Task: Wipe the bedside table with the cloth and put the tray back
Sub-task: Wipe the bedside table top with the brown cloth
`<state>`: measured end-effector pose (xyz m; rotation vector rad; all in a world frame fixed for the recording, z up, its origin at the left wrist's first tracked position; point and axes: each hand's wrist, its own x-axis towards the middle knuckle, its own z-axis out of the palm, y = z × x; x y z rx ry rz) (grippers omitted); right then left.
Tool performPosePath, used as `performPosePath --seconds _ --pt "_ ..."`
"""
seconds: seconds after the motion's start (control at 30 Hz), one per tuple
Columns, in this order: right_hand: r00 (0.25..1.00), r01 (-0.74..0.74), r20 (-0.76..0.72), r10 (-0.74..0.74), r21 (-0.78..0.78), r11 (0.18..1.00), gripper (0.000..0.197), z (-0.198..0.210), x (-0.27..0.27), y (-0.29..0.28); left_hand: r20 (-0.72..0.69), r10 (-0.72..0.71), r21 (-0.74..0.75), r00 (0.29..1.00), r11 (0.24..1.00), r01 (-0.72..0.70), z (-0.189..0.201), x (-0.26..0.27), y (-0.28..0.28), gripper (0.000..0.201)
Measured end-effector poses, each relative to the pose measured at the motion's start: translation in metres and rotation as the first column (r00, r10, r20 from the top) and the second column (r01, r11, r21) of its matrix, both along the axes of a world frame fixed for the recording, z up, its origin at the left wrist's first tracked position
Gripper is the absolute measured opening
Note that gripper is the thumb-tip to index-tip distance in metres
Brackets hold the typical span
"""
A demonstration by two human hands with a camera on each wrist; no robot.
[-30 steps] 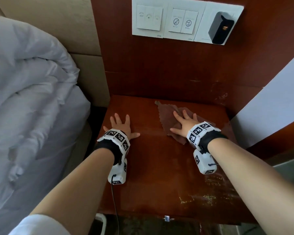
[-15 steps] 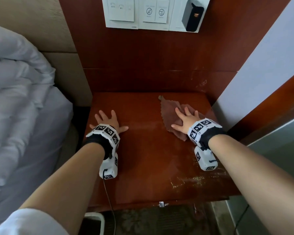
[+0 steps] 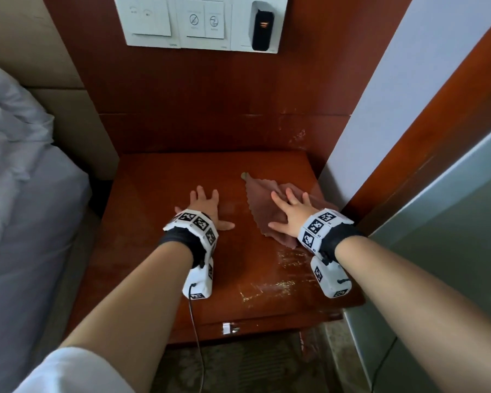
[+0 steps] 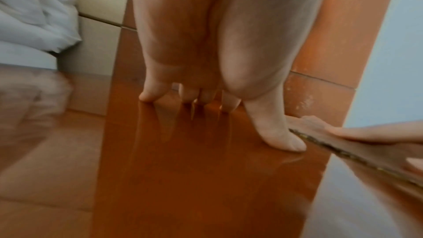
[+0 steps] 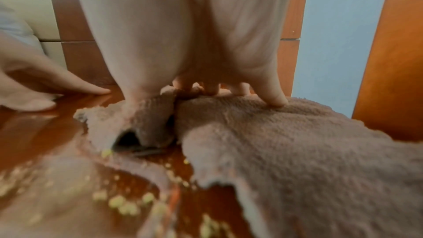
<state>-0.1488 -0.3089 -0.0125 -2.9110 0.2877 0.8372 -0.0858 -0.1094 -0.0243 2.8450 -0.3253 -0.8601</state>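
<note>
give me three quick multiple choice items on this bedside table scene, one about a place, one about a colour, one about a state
1. Where does the cloth lie on the bedside table?
A. right half, near the wall
B. left edge by the bed
C. hanging off the front edge

2. What colour is the cloth?
A. white
B. brown
C. bright blue

3. How is the left hand?
A. gripping the cloth
B. clenched in the air
C. flat on bare wood, fingers spread

Answers:
1 A, the head view shows it under the right hand beside the pale wall.
2 B, it looks dull brown in the head and right wrist views.
3 C, its fingertips press the tabletop and hold nothing.
</note>
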Motion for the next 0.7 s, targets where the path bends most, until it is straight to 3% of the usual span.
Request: performPosePath --seconds 0.3,0.7 --pt "0.999 -0.052 0.005 0.052 0.054 0.997 0.080 -0.003 -0.017 -0.026 0.016 0.031 0.042 0.999 0.999 -0.031 -0.002 -0.004 -0.018 0.104" --pt "0.997 -0.075 -0.006 0.075 0.029 0.997 0.085 -0.002 0.016 -0.044 0.023 0.041 0.066 0.999 0.997 -0.042 -0.004 0.005 -0.027 0.114"
